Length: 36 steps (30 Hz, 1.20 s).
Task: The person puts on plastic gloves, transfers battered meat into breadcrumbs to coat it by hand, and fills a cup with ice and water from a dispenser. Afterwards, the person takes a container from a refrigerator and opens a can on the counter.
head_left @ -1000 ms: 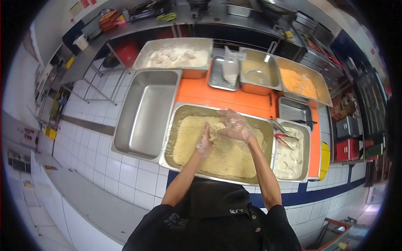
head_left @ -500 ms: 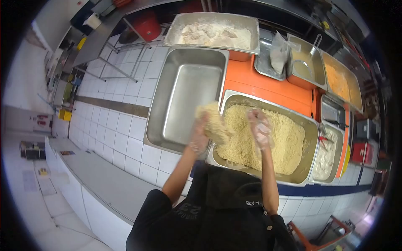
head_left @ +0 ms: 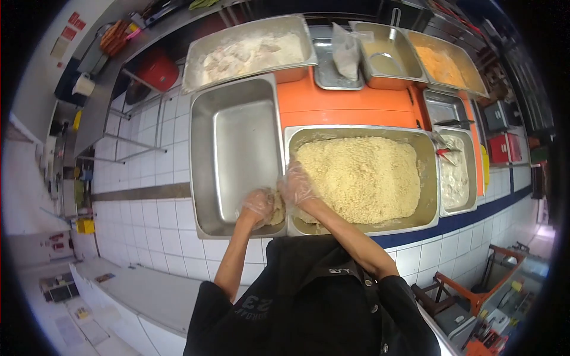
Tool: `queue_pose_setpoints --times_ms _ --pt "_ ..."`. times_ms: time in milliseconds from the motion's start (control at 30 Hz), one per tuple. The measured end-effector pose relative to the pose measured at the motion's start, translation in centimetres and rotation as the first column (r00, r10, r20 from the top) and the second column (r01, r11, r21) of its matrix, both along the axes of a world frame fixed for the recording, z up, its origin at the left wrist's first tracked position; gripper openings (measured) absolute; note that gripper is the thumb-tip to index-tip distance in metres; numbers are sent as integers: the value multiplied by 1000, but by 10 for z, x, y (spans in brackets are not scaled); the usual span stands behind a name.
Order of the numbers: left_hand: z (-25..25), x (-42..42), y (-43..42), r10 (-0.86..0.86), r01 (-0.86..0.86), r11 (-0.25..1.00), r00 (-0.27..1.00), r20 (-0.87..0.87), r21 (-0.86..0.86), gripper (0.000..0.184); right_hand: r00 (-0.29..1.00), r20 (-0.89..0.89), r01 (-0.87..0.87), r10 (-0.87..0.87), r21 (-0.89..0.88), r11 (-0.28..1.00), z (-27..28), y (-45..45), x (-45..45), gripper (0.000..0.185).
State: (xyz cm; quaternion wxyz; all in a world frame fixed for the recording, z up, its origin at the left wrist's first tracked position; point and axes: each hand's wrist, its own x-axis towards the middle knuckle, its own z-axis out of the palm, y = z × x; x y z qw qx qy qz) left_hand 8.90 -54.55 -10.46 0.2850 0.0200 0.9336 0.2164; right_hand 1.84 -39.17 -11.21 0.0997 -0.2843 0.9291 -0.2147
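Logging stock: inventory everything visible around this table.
Coated piece: 1, yellow, left pan
Crumbs: 1 bed, yellow, centre pan
Powder: 1 bed, white, back left pan
Liquid: 1 batch, beige, pan beside tray
Breading: 1 bed, orange, back right pan
Mixture: 1 batch, white, right pan
Pans: 7, silver, around table
Tray: 1, silver, back centre
Bag: 1, translucent, on tray
Table: 1, orange, beneath
Utensils: several, mixed, right
Hands: 2, clear gloves, near coated piece

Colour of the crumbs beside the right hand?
The crumbs are pale yellow; the head view shows it best.
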Motion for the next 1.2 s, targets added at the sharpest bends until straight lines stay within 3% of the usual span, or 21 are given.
queue_pose_setpoints --times_ms 67,167,200,267,333,367,433,467,533,667,733,767,833,867,933,967,1000,1033,1100,1167,1200 --pt "-3 4 13 141 -144 989 987 75 40 36 997 63 -57 52 87 995 14 0 2 46" --pt "-58 21 -14 -179 184 982 977 -116 33 32 958 256 138 -129 -18 990 8 1 -1 45" --pt "-82 18 -27 -385 385 922 908 -167 -31 31 979 151 148 -136 -66 987 3 3 2 41" --pt "-22 2 -5 -93 100 976 995 -45 191 26 984 -54 156 -169 -195 968 -7 10 4 30" --pt "-134 29 -28 -340 321 938 927 -161 -132 22 985 -134 65 -104 -266 962 -9 19 4 25" --pt "-125 29 -19 -364 344 930 914 -179 -130 22 980 -151 87 -130 -259 962 -9 18 5 25" --pt "-80 38 0 -14 87 948 973 -232 306 22 982 -84 150 -166 -177 973 -8 16 9 27" --pt "-65 44 5 -17 89 949 973 -231 303 22 982 -55 168 -178 -151 974 -5 19 13 27" --pt "-43 39 11 117 -37 969 939 -322 243 22 941 338 50 1 -141 989 17 29 5 36" --pt "30 11 36 250 -192 967 844 -475 168 23 987 84 153 -138 -223 963 13 68 6 32" --pt "88 -11 93 702 -466 699 591 -398 542 28 904 417 306 -91 -487 818 16 104 10 34" --pt "93 -23 122 679 -375 718 563 -472 586 28 858 512 370 -47 -550 749 21 121 13 35" --pt "87 -40 172 584 -177 782 543 -603 598 31 407 874 878 266 -454 150 60 147 24 35" --pt "62 -50 194 505 -69 820 553 -662 568 33 415 869 874 270 -463 150 70 154 24 35" --pt "-27 -66 236 582 22 488 737 -344 873 35 375 924 923 77 -380 63 71 178 25 38" --pt "-40 -76 250 576 35 491 737 -355 870 35 358 934 933 12 -359 28 65 193 25 39" --pt "-47 -85 265 473 -103 740 782 -405 665 35 563 826 824 14 -562 75 32 223 25 39" --pt "-54 -92 283 430 -164 829 799 -420 535 36 739 673 666 23 -735 129 8 258 22 39" --pt "-69 -98 316 342 -188 914 832 -436 358 36 795 596 607 115 -781 -147 -7 328 15 33" --pt "-73 -99 347 308 -163 931 830 -465 327 36 635 749 766 -189 -642 24 48 400 0 32" --pt "-71 -97 365 395 -128 866 769 -503 483 32 668 521 703 -531 -676 221 58 431 -10 31"
